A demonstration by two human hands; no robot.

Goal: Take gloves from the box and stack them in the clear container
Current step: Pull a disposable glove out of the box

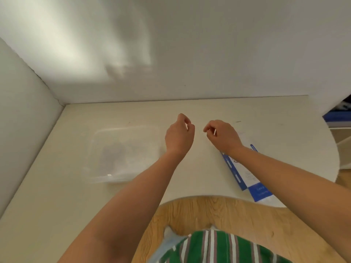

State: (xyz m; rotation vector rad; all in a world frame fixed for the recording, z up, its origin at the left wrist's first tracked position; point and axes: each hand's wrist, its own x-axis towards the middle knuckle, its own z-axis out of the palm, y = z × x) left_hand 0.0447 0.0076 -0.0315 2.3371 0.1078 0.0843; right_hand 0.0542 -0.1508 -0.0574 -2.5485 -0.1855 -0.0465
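Green striped shirt [218,247] at the table [57,186] edge; both hands are raised just right of the clear container [123,154].
The left hand [179,136] and right hand [223,136] curl into narrow pinches; whether they hold anything, I cannot tell. The box [245,173] lies farther right of the container, under the right forearm.

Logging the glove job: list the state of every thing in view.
Left hand: raised above the table, fingers curled; whether it holds anything cannot be told.
Right hand: raised, fingers curled, pale sliver at the fingertips; hold unclear.
Clear container: flat on the table, greyish blur inside.
Box: lying flat, partly hidden by the right forearm; opening not visible.
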